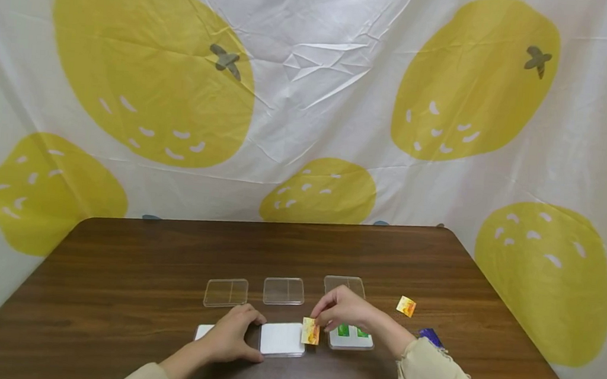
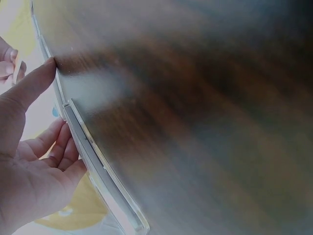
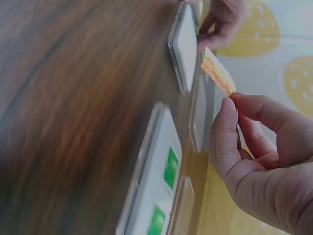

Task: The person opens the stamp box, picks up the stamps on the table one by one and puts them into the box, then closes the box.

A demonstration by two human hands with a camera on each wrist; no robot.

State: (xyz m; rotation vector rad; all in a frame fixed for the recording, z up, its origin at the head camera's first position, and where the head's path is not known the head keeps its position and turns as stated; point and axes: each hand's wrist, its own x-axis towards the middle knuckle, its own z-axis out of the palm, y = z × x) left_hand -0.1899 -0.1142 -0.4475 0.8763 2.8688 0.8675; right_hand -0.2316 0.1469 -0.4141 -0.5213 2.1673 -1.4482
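One small orange-and-yellow packet [image 1: 310, 333] is pinched by an edge in the grip of the right hand [image 1: 345, 307], between thumb and forefinger, and in the head view it overlaps the right edge of the white middle box [image 1: 282, 338]. In the right wrist view it appears raised off the boxes. The grip of the left hand [image 1: 233, 333] is spread, its thumb and forefinger at the middle box's left corners; how firmly they press I cannot tell. The rightmost box [image 1: 352, 336] bears two green packets [image 1: 343, 330], and three clear lids [image 1: 283, 291] lie behind the row on the surface [image 1: 143, 248].

Laying the packet in the middle box looks like the step in hand. To do it well, hold the pinch light and at the very edge, lower the packet level rather than corner first, and release only once it lies flat within the rim. The left hand should brace the box without tipping it, while the right clears the green packets
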